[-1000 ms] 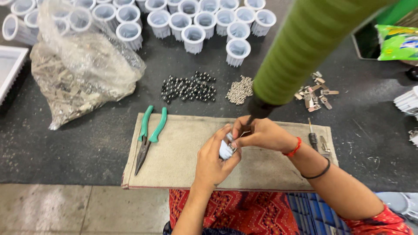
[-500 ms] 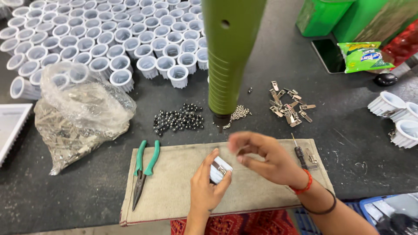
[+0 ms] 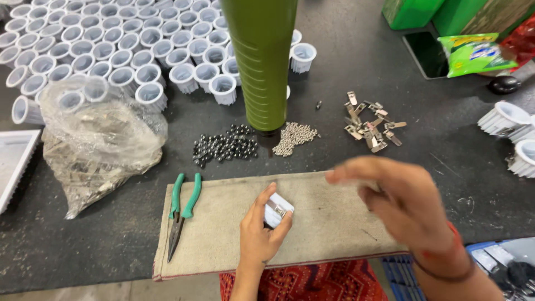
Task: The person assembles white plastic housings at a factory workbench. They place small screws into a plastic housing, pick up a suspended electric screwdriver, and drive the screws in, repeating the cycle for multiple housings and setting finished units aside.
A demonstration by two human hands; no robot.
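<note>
My left hand holds a small white plastic part with a metal piece in it, over a beige cloth mat. My right hand is blurred in motion above the mat's right end, fingers spread and nothing visible in it. A green hanging power screwdriver points down just behind the mat. A pile of dark steel balls, a pile of small silver screws and a scatter of metal clips lie behind the mat.
Green-handled pliers lie on the mat's left end. A clear bag of metal parts sits at left, many white plastic cups behind it. More white cups stand at right, a white tray at far left.
My right hand has let go of the white part and swung out to the right. The left hand still holds the part. The view has tilted, so the screwdriver appears upright.
</note>
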